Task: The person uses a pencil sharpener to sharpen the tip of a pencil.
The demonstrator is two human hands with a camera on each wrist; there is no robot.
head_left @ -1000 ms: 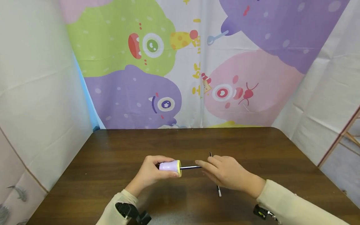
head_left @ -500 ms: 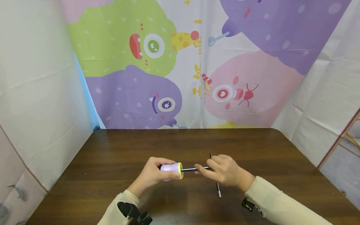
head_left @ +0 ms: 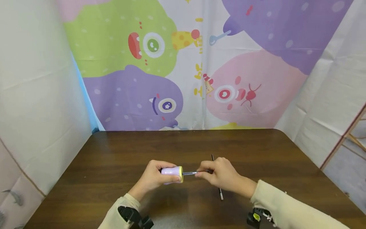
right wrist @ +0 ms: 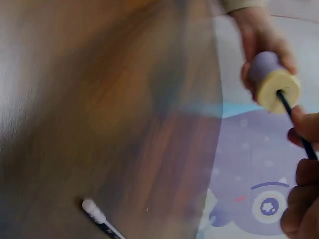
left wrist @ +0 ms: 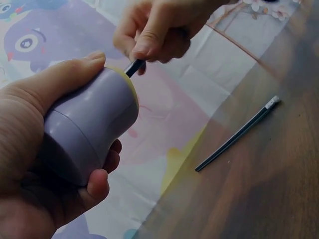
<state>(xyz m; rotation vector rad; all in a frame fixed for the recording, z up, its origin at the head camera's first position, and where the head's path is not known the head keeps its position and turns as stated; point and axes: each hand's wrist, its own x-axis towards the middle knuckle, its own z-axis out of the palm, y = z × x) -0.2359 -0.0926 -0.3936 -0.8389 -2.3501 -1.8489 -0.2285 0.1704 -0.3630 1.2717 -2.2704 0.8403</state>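
A lilac pencil sharpener [head_left: 171,171] with a yellow front rim is gripped by my left hand [head_left: 151,175], held on its side above the table. One end of a dark pencil [head_left: 188,173] sits in the hole in the yellow face [right wrist: 269,94], its tip hidden inside. The thumb and fingers of my right hand [head_left: 221,171] pinch that pencil a short way out from the hole. Below the right hand a second dark pencil [left wrist: 237,134] with a white eraser end lies on the table, partly covered by that hand in the head view.
The brown wooden table [head_left: 120,149] runs back to a cloth backdrop [head_left: 194,111] printed with cartoon monsters. White cloth walls [head_left: 43,79] stand at both sides. Each wrist bears a black camera mount [head_left: 134,218].
My right hand has shifted its hold, from extended fingers on the pencil to a tighter pinch with thumb and fingers. The left hand and sharpener have hardly moved.
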